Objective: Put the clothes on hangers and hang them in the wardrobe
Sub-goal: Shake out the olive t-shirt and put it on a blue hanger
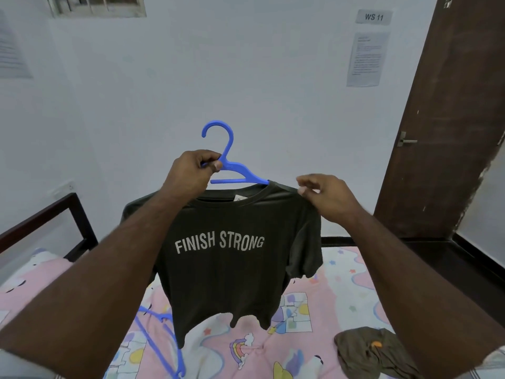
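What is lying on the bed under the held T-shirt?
On the bed, blue hangers stick out from behind the T-shirt at its lower left, their upper ends covered by it. An olive garment lies apart, at the right. The rest is hidden.

Dark T-shirt (229, 258) half on raised blue hanger (232, 166)

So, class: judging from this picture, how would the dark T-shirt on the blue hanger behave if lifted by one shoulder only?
Probably floppy: the T-shirt drapes in soft folds, its hem hanging unevenly. Likely light, since the left hand carries the hanger with a fingertip pinch. It might slip off, because the right hand pinches one shoulder in place.
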The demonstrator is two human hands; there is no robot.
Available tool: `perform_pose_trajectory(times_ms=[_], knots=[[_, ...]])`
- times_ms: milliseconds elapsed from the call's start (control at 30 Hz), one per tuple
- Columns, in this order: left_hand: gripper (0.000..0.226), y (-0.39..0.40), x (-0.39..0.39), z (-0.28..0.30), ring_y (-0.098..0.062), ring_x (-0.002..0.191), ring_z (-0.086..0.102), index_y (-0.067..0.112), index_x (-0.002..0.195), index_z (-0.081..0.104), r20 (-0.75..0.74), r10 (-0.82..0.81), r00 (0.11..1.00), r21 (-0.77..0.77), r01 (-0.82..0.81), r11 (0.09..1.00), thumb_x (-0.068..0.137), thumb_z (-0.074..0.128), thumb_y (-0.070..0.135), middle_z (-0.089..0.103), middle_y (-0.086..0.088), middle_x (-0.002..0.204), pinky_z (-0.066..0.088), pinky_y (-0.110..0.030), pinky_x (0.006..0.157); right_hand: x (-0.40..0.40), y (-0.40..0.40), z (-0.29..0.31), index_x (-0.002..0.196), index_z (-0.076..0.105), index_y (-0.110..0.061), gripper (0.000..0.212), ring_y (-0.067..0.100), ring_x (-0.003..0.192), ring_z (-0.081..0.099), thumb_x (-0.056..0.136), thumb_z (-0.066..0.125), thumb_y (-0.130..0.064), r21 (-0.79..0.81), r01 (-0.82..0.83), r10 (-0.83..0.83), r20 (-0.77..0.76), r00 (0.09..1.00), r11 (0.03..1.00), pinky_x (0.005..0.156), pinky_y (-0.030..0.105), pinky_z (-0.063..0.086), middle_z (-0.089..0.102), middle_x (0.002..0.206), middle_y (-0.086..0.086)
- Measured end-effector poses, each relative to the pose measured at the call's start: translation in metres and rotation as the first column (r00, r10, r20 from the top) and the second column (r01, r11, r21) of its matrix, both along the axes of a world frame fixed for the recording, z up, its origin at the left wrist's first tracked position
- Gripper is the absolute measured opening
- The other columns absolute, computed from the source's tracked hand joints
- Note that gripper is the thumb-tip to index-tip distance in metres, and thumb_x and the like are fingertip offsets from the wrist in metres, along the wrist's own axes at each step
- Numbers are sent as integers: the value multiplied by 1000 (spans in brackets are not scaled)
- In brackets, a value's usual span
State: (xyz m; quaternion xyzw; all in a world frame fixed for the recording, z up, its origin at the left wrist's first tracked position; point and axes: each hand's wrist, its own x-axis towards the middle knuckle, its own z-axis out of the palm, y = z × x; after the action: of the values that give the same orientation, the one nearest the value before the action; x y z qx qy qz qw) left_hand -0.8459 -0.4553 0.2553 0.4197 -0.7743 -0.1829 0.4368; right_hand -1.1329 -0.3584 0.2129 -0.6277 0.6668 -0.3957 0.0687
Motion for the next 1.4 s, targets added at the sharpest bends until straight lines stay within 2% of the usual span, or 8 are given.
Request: perform_pose_trajectory(times_ms=[300,433,533,633,867,1033,1267,1400], knots=[[20,-4,13,-6,-13,87,59,19,115,73,-7,-3,1000,25,3,1000,100,61,23,66,12,87,48,-34,84,-5,-7,-7,118,72,-23,26,15,109,64,95,63,-14,205,-18,49,-151,987,979,89,25,44,70,111,-9],[20,-2,4,-11,-10,85,60,18,114,73,-21,-37,999,38,37,999,99,62,22,67,11,88,48,-32,83,23,-16,8,130,65,-21,36,10,116,60,94,65,-26,100,-91,105,-143,984,991,97,22,39,67,126,-9],[20,2,-4,-8,-7,85,60,18,115,73,-28,-57,998,42,59,997,99,62,23,66,14,89,45,-27,81,41,-24,14,120,70,-23,26,13,107,60,96,61,-23,107,-117,134,-174,976,987,90,26,42,69,114,-8],[19,2,0,-5,-8,90,65,21,113,75,-69,-82,994,87,88,992,97,65,24,70,12,93,55,-31,80,41,-28,15,110,73,-21,19,15,99,61,95,62,-19,60,-78,87,-158,984,995,83,27,41,71,105,-6],[20,-20,68,-36,-5,107,66,25,112,76,-43,96,994,162,-88,983,93,70,27,74,13,107,48,-31,103,23,-26,15,105,75,-22,17,15,96,61,93,64,-17,22,-15,18,-142,990,1000,81,27,41,72,100,-5],[21,-23,104,-72,-9,105,66,26,114,75,83,152,985,274,-169,947,94,68,22,75,9,104,46,-26,89,17,-24,16,105,75,-24,17,16,97,61,93,65,-16,29,3,1,-129,992,1000,82,26,40,72,100,-5],[15,-26,121,-82,-13,90,67,18,98,76,146,206,968,247,-237,940,94,66,8,74,1,88,46,-23,75,14,-15,18,105,75,-22,18,15,96,61,93,65,-14,35,-4,8,-119,993,999,82,27,40,72,98,-5],[16,-28,135,-79,-16,85,66,16,97,74,162,280,946,173,-306,936,96,61,6,73,-4,92,50,-29,79,5,-8,15,104,75,-21,17,16,97,63,93,66,-13,58,7,-1,-105,994,998,82,28,40,73,99,-4]])
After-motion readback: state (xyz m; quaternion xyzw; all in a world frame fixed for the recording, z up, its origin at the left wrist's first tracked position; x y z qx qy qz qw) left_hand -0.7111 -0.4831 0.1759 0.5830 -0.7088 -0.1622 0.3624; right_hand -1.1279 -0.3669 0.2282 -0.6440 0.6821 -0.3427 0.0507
